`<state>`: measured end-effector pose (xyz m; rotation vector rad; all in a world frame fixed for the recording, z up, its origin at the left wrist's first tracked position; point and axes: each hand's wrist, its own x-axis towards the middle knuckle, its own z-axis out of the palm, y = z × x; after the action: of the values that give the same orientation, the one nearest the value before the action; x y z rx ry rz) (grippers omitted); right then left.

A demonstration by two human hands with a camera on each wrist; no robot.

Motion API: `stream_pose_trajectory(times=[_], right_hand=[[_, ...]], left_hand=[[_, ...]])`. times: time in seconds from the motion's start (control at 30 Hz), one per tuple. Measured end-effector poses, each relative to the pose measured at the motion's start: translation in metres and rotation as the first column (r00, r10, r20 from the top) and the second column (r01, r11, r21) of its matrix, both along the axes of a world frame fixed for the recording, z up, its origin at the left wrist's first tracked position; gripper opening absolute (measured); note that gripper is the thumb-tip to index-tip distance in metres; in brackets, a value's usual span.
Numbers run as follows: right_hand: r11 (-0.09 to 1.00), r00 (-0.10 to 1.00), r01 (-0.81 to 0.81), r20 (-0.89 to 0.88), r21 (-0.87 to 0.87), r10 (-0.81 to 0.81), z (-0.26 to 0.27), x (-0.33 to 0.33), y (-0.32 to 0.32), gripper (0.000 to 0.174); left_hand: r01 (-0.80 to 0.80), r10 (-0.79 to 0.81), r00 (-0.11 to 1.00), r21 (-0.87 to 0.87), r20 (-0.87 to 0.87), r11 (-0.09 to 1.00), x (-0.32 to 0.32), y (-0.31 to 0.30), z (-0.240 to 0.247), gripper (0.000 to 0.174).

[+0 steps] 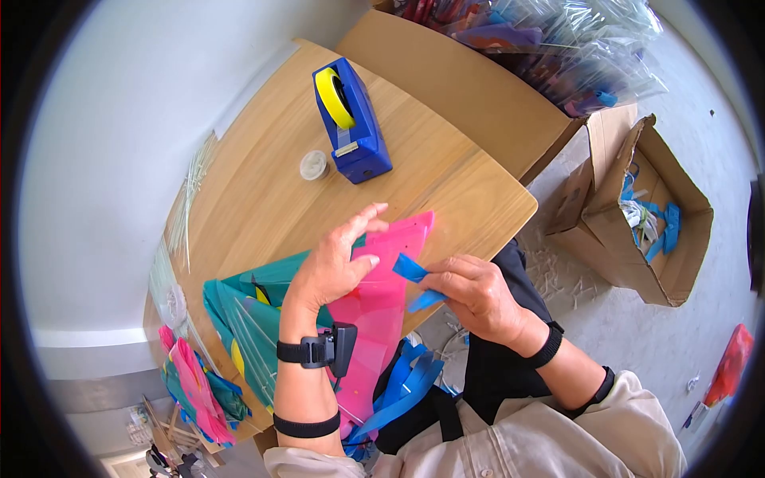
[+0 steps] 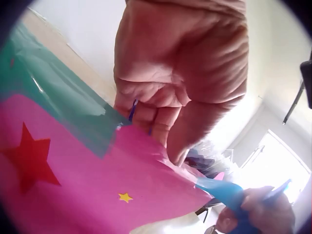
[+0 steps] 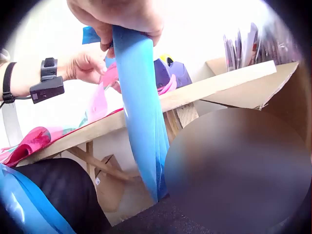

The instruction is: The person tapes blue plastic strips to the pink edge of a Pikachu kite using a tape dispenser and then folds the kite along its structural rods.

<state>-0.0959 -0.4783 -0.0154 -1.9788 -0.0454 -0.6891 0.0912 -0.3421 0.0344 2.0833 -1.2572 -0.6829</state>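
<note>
A pink plastic sheet [image 1: 378,295] with red and yellow stars lies over the table edge, joined or overlapped by a green sheet [image 1: 263,295]. My left hand [image 1: 335,267] rests at the pink sheet's upper part, fingers extended, thumb apart from them; in the left wrist view the thumb tip of this hand [image 2: 183,73] is right at the sheet's edge. To its right, my right hand [image 1: 478,299] pinches a blue plastic strip [image 1: 409,268]. Seen from the right wrist, this strip [image 3: 136,97] hangs down long and folded from the fingers.
A blue tape dispenser [image 1: 362,135] with yellow tape stands on the table beside a small round tub [image 1: 314,165]. More blue strips [image 1: 406,386] lie at the lap. Cardboard boxes [image 1: 669,271] stand right of the table; white sticks [image 1: 187,199] lie along the wall.
</note>
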Motion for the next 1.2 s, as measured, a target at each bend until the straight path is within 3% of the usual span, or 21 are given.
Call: stream_pose_trajectory(times=[0.07,0.13,0.17,0.2,0.23,0.27,0.3,0.33,0.37,0.43,0.47,0.5,0.53,0.6,0.67,0.7,0.77,0.93,1.0,1.13,1.2], right_hand=[[0.995,0.998,-0.059,-0.025,0.075,0.061,0.004,-0.007,-0.002,0.023],[0.982,0.991,-0.113,-0.047,0.153,0.122,0.001,-0.013,0.001,0.022],[0.895,0.991,-0.029,-0.102,0.446,0.083,-0.004,-0.014,0.004,0.018],[0.719,0.984,0.071,-0.165,0.691,0.062,-0.008,-0.016,0.004,0.015],[0.718,0.984,0.074,-0.166,0.692,0.058,-0.008,-0.018,0.000,0.015],[0.593,0.952,0.164,-0.283,0.788,0.113,-0.008,-0.018,-0.007,0.015],[0.455,0.905,0.265,-0.382,0.850,0.186,-0.009,-0.019,-0.011,0.017],[0.373,0.918,0.276,-0.358,0.886,0.169,-0.012,-0.017,-0.010,0.020],[0.370,0.919,0.276,-0.356,0.887,0.169,-0.011,-0.016,-0.010,0.020],[0.167,0.902,0.246,-0.289,0.955,0.322,-0.009,-0.015,-0.009,0.021],[0.164,0.901,0.247,-0.289,0.955,0.324,-0.010,-0.014,-0.007,0.021],[0.150,0.896,0.225,-0.265,0.963,0.357,-0.010,-0.012,-0.004,0.021],[0.137,0.889,0.203,-0.241,0.970,0.389,-0.010,-0.010,-0.001,0.021],[0.144,0.880,0.183,-0.227,0.972,0.416,-0.008,-0.008,0.004,0.021],[0.128,0.868,0.185,-0.223,0.974,0.444,-0.005,-0.006,0.009,0.022],[0.129,0.867,0.190,-0.228,0.973,0.443,-0.006,-0.005,0.009,0.022],[0.242,0.822,0.126,-0.238,0.962,0.518,-0.008,-0.005,0.007,0.023],[0.219,0.832,0.131,-0.227,0.967,0.507,-0.010,-0.005,0.006,0.026],[0.298,0.859,0.133,-0.260,0.945,0.442,-0.010,-0.004,0.007,0.028],[0.345,0.848,0.156,-0.305,0.925,0.433,-0.011,-0.004,0.004,0.028],[0.395,0.794,0.162,-0.357,0.904,0.493,-0.012,-0.005,0.001,0.027]], left_hand=[[0.042,-0.042,0.998,0.013,-0.036,0.999,-0.009,0.007,0.011,0.054],[-0.089,0.111,0.984,0.162,-0.137,0.983,-0.019,0.022,0.021,0.047],[-0.077,0.106,0.983,0.185,-0.152,0.980,-0.026,0.031,0.027,0.044],[-0.065,0.100,0.981,0.207,-0.167,0.976,-0.034,0.042,0.031,0.040],[0.088,-0.048,0.983,0.222,-0.177,0.971,-0.041,0.059,0.028,0.039],[0.238,-0.196,0.962,0.236,-0.190,0.942,-0.047,0.076,0.026,0.038],[0.385,-0.147,0.862,0.440,-0.485,0.811,-0.052,0.090,0.029,0.035],[0.511,-0.114,0.827,0.654,-0.550,0.558,-0.064,0.092,0.033,0.034],[0.541,-0.096,0.818,0.704,-0.566,0.460,-0.070,0.097,0.033,0.032],[0.478,-0.051,0.844,0.703,-0.535,0.527,-0.073,0.099,0.038,0.027],[0.478,-0.049,0.843,0.704,-0.536,0.526,-0.074,0.097,0.037,0.027],[0.166,0.075,0.916,0.542,-0.394,0.824,-0.076,0.091,0.034,0.024],[-0.175,0.249,0.924,0.258,-0.291,0.950,-0.079,0.082,0.029,0.020],[-0.484,0.427,0.834,-0.093,-0.350,0.870,-0.083,0.044,0.014,0.017],[-0.403,0.372,0.914,-0.249,-0.162,0.881,-0.083,0.008,0.007,0.016],[-0.403,0.371,0.914,-0.248,-0.167,0.881,-0.081,0.000,0.002,0.016],[-0.341,0.281,0.900,-0.135,-0.334,0.930,-0.078,-0.012,-0.011,0.013],[-0.477,0.414,0.780,-0.017,-0.470,0.879,-0.079,-0.017,-0.022,0.009],[-0.500,0.432,0.777,-0.033,-0.458,0.865,-0.078,-0.014,-0.030,0.014],[-0.538,0.433,0.759,-0.094,-0.487,0.838,-0.086,-0.024,-0.025,0.012],[-0.517,0.406,0.823,-0.230,-0.397,0.824,-0.089,-0.030,-0.022,0.011]])
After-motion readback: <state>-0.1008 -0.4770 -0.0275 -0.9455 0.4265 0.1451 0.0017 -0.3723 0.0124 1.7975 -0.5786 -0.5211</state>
